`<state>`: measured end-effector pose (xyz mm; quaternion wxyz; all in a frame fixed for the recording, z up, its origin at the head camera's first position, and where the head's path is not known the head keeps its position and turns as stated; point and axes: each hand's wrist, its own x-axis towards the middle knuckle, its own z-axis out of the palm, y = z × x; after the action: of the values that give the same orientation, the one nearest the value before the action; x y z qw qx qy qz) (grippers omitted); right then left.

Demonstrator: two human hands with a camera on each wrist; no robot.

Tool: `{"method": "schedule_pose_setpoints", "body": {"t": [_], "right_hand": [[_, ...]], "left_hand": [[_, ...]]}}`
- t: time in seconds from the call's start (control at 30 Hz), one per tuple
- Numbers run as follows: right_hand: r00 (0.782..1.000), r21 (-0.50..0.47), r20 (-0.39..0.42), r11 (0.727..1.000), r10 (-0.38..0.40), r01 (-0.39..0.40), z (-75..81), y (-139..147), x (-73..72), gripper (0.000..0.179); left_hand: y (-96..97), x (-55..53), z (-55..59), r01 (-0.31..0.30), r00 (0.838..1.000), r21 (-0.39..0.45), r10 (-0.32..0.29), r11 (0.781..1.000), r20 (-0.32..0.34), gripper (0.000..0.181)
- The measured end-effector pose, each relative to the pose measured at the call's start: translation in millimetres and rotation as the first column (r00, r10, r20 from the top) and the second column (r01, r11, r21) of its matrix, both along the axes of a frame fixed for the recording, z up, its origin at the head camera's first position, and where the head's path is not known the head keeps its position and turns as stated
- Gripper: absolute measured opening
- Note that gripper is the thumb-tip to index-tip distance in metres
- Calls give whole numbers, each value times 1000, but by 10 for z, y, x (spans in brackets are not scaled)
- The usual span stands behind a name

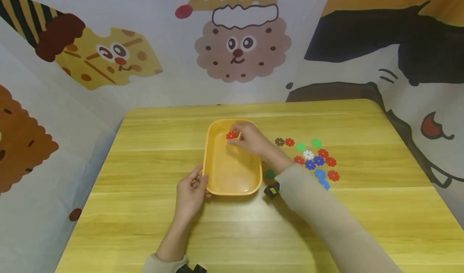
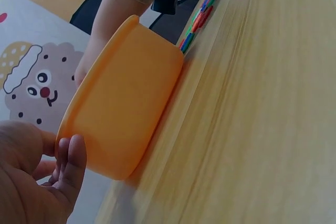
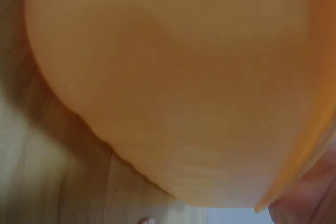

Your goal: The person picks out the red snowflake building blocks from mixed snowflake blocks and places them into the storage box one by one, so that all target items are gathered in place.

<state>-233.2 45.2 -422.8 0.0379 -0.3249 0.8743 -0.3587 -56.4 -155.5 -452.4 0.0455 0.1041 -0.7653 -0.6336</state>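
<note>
An orange-yellow plastic tray [image 1: 233,176] with rounded corners and raised walls is on the table, hollow side up. My left hand [image 1: 190,192] grips its rim near the left front corner; the left wrist view shows fingers [image 2: 73,169] against the outer wall. My right hand [image 1: 251,138] reaches over the tray's far right part and pinches a red notched plastic disc [image 1: 230,135] between thumb and fingers. In the right wrist view the tray's outer wall [image 3: 173,87] fills most of the picture, and that hand shows only at the lower right edge.
Right of the tray lie several flat notched discs: red [image 1: 333,176], dark blue [image 1: 310,164], light blue [image 1: 320,174], white [image 1: 308,155], green [image 1: 316,143] and brown [image 1: 279,141]. A dark green disc [image 1: 270,174] is beside the right forearm. A cartoon-printed cloth [image 1: 174,79] hangs behind the wooden table [image 1: 145,164].
</note>
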Motion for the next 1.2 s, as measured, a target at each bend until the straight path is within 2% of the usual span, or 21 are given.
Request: {"method": "schedule_pose_setpoints", "body": {"t": [0.13, 0.47, 0.77, 0.93, 1.2], "right_hand": [[1000, 45, -28, 999, 9, -8, -3, -49, -26, 39], [999, 111, -40, 994, 16, -11, -54, -185, -90, 34], [997, 206, 71, 978, 4, -19, -126, -259, -75, 38], [993, 193, 115, 981, 8, -30, -138, -270, -81, 42], [994, 136, 107, 990, 32, -46, -127, -263, -112, 43]], "left_hand": [[-5, 6, 6, 4, 1000, -10, -4, 1000, -14, 44], [-2, 16, -6, 9, 999, 2, -9, 1000, -37, 44], [-2, 26, 0, 32, 999, 1, -32, 999, -24, 44], [-12, 27, -6, 49, 999, 10, -49, 999, -18, 46], [-2, 3, -8, 24, 1000, 2, -24, 1000, -9, 44]]}}
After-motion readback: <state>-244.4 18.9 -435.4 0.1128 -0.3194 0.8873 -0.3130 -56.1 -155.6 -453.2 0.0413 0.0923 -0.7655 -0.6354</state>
